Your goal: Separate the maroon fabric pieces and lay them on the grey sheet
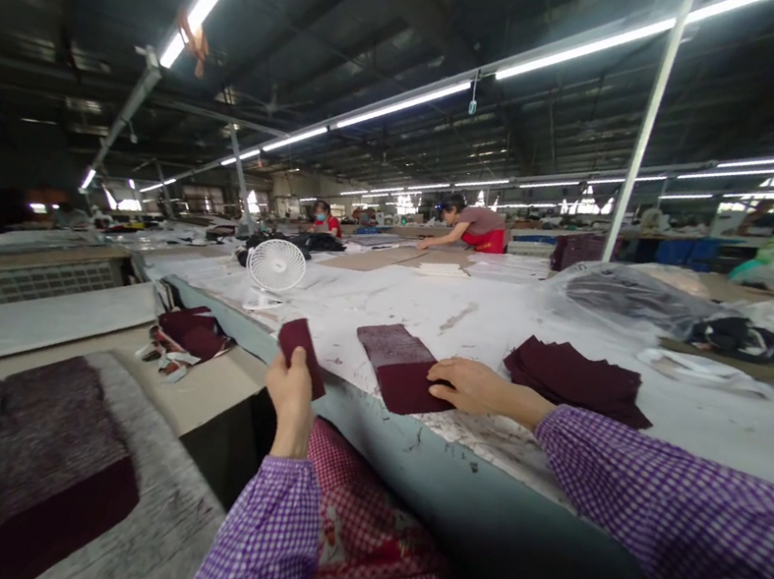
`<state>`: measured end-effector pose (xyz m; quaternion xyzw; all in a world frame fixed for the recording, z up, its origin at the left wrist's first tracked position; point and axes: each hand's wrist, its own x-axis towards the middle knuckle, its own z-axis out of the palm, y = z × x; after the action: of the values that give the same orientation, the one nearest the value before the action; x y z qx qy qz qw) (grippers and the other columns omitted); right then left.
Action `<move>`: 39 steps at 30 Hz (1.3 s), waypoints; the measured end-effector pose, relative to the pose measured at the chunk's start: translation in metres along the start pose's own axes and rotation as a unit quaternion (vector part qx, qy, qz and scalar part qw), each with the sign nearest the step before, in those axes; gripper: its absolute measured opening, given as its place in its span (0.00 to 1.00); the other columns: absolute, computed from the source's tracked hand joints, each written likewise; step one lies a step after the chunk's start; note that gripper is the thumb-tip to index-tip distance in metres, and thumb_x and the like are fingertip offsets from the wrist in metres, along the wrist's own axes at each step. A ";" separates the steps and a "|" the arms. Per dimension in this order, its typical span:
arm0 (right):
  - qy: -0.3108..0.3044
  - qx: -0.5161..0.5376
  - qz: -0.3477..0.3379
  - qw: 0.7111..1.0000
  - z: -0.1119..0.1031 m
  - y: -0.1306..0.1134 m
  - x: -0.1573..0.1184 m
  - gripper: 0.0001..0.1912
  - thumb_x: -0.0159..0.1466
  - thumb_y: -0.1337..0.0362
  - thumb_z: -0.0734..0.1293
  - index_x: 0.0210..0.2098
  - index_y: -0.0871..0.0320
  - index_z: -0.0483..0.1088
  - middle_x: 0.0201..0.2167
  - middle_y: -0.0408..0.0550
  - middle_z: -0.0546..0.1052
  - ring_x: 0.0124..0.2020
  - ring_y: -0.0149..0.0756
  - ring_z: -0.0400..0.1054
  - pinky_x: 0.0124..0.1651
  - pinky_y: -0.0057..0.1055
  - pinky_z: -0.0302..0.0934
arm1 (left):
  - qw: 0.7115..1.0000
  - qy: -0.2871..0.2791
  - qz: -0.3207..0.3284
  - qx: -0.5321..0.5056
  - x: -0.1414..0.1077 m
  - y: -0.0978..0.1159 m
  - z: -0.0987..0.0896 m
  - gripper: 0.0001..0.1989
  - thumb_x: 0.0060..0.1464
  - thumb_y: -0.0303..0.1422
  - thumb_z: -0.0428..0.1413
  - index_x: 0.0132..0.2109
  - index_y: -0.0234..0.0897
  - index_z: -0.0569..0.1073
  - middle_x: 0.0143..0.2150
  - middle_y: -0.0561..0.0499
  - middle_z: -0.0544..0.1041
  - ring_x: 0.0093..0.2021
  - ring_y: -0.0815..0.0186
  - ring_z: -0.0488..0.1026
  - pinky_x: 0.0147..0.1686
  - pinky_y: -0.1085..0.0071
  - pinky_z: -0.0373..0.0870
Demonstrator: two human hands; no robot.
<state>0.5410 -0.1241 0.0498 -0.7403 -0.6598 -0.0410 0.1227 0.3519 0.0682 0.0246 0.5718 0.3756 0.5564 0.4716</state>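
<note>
My left hand [292,393] is closed round a small dark maroon fabric piece [301,352], held up at the front edge of the white table [348,298]. On the table, my right hand [467,386] rests with its fingertips on the right side of a maroon fabric piece [407,385]. A greyish, speckled section [393,344] lies at the back of this piece. Right of my right hand is a fanned pile of maroon pieces [577,378], close behind my sleeve.
Thick maroon fabric stacks [64,462] lie on a grey surface at lower left. Scraps [193,333] sit on a beige ledge. A white fan [275,266] stands on the table's left. Clear plastic [625,297] lies at right. A person in red [477,229] leans over the far table.
</note>
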 end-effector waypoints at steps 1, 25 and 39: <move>-0.006 0.050 0.020 0.999 -0.004 0.002 0.000 0.17 0.65 0.57 0.58 0.39 0.59 0.74 0.38 0.52 0.77 0.41 0.42 0.70 0.47 0.36 0.61 | 0.999 -0.041 0.027 0.023 -0.011 0.005 0.007 0.07 0.56 0.33 0.49 0.32 0.36 0.67 0.24 0.54 0.68 0.32 0.65 0.69 0.32 0.70 0.66; -0.033 0.217 0.222 0.950 -0.034 0.033 -0.078 0.31 0.51 0.66 0.68 0.55 0.60 0.62 0.44 0.55 0.72 0.37 0.40 0.68 0.35 0.32 0.64 | 0.790 -0.465 0.286 0.279 -0.119 0.036 0.107 0.13 0.55 0.35 0.55 0.47 0.43 0.76 0.45 0.49 0.77 0.47 0.59 0.71 0.48 0.68 0.64; -0.029 0.348 0.209 0.913 -0.032 0.036 -0.080 0.34 0.49 0.59 0.70 0.55 0.60 0.64 0.28 0.41 0.65 0.26 0.30 0.60 0.28 0.28 0.57 | 0.827 -0.466 0.222 0.223 -0.091 0.039 0.103 0.16 0.57 0.38 0.49 0.33 0.37 0.79 0.28 0.51 0.77 0.32 0.64 0.72 0.35 0.71 0.65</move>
<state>0.5695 -0.2128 0.0582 -0.7726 -0.4657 0.2392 0.3592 0.4412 -0.0422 0.0427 0.9206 0.0879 0.2150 0.3138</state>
